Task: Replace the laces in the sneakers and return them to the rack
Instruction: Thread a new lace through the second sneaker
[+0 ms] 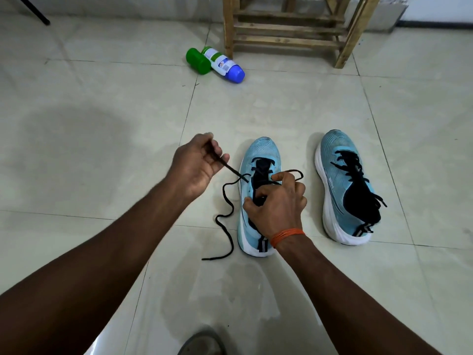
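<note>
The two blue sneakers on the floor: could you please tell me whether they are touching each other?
Apart. The head view shows a strip of bare floor tile between the half-laced sneaker and the fully laced sneaker.

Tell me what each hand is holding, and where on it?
The left hand pinches the black lace partway along, its free end trailing on the floor. The right hand grips the half-laced sneaker at its eyelet area.

sneaker (265, 152): upright, half-laced | lace (217, 219): trailing on floor | second sneaker (340, 180): laced
</note>
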